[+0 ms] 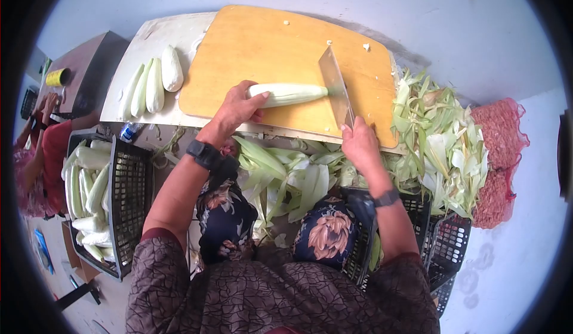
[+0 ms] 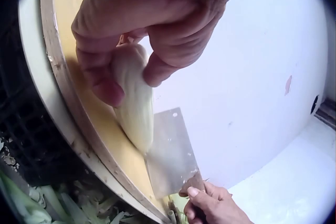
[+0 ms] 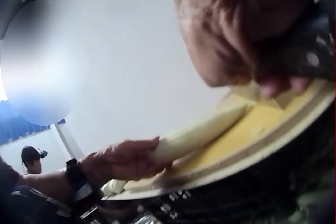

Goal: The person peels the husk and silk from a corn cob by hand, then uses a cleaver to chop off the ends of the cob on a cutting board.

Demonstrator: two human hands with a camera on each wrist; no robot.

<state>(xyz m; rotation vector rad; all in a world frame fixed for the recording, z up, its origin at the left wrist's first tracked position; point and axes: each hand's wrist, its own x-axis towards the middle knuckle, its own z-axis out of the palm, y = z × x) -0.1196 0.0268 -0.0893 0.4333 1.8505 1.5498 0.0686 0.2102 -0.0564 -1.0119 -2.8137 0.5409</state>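
An ear of corn (image 1: 287, 94) in pale inner husk lies crosswise on the yellow cutting board (image 1: 256, 47). My left hand (image 1: 240, 108) grips its left end, thumb on one side and fingers on the other, as the left wrist view also shows. In my right hand (image 1: 363, 146) is the handle of a cleaver (image 1: 336, 86). Its broad blade (image 2: 170, 148) stands on edge at the ear's right end, close against the tip. The right wrist view is blurred; the corn (image 3: 202, 132) shows there below the right hand (image 3: 226, 35).
Several pale ears (image 1: 154, 86) lie left of the board. A black crate (image 1: 131, 179) of corn stands at the left. Stripped husks (image 1: 439, 137) are heaped at the right beside red mesh sacks (image 1: 498, 155). More husks (image 1: 286, 176) lie below the board's near edge. Another person's arm (image 1: 45, 116) shows far left.
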